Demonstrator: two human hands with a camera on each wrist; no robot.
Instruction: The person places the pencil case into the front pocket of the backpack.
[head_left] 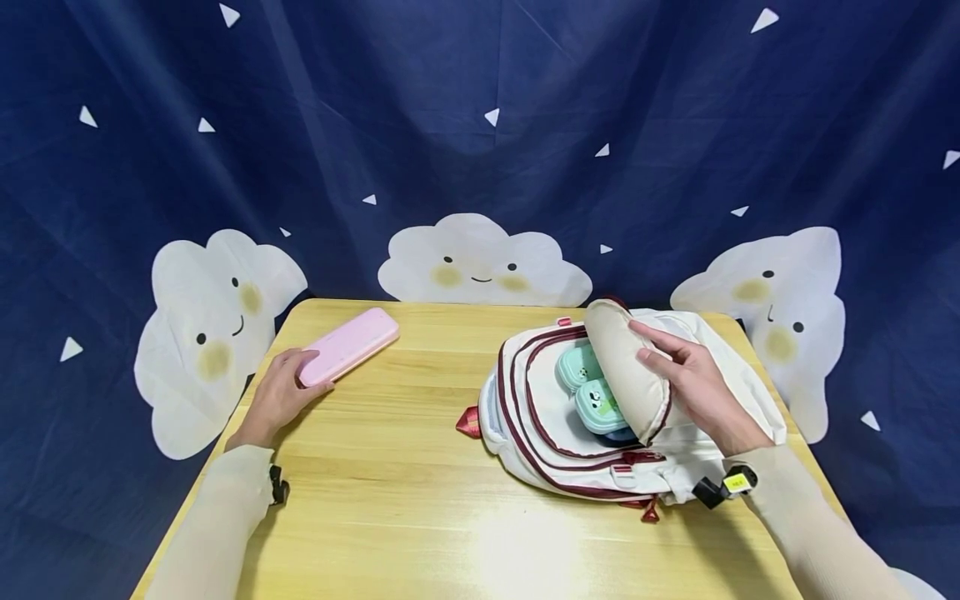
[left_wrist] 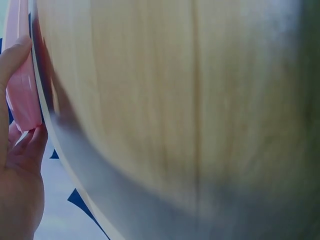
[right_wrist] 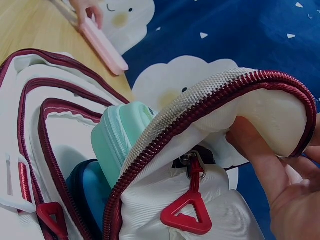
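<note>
While its flap [head_left: 628,367] is held up, backpack [head_left: 547,433] contains two cases [head_left: 588,387].

Both arms are covered in close-fitting, pale cream sleeves of a thin, smooth fabric that run down to the wrists and end there. The left hand [head_left: 279,393] and the right hand [head_left: 701,385] are bare, with no gloves or rings to be seen. At the cuff of the left sleeve [head_left: 217,517] sits a small black clip or buckle [head_left: 278,485]. At the cuff of the right sleeve [head_left: 810,521] there is a small black device [head_left: 723,486] carrying a yellow label; its printing is too small to read.
</note>
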